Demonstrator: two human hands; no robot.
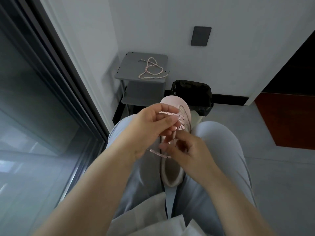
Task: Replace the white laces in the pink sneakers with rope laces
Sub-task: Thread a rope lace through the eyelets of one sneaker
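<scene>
A pink sneaker [172, 174] lies between my thighs, toe pointing away from me. A pink rope lace with dark flecks [180, 116] crosses its upper eyelets. My left hand [150, 126] pinches a strand of this lace above the tongue. My right hand [189, 150] pinches the lace lower down, near the top eyelets. One loose end [160, 154] trails out below my left hand. A second rope lace [150, 68] lies loosely coiled on top of the grey side table [131, 74] ahead. No white lace is visible.
A bin with a black liner [192, 92] stands right of the side table, just past the sneaker's toe. A dark-framed glass door [42, 92] fills the left. White wall with a dark switch plate [201, 36] is behind. Grey floor lies to the right.
</scene>
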